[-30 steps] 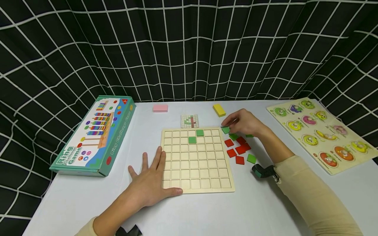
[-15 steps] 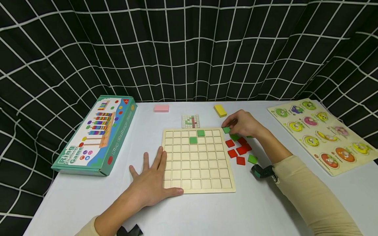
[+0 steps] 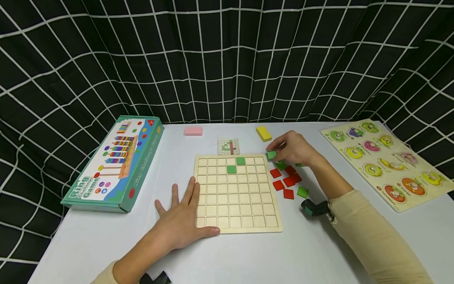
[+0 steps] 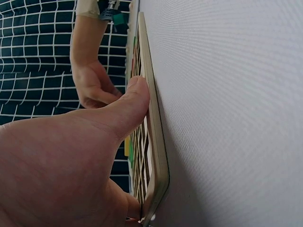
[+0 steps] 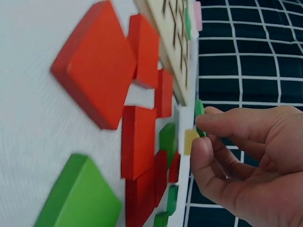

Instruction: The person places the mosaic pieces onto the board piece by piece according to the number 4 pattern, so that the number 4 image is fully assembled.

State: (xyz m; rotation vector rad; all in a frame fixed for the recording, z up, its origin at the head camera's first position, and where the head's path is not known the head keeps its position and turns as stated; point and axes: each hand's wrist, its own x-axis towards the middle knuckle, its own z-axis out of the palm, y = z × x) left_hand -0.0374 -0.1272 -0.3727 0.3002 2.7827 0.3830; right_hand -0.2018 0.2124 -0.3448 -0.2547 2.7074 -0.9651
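The only words I can read are "Ring Challenge Game" on the lid and "Ring Challenge Game" again along the side of the green box.

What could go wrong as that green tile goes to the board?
1. The right hand pinches the green tile only by its edges at the fingertips; it could slip and fall onto the loose tiles below.
2. Those tiles lie tight against the board edge, so a low sweep may scatter them.
3. The left hand only rests flat at the board's corner; a bump could shift the board and unseat the placed tiles.
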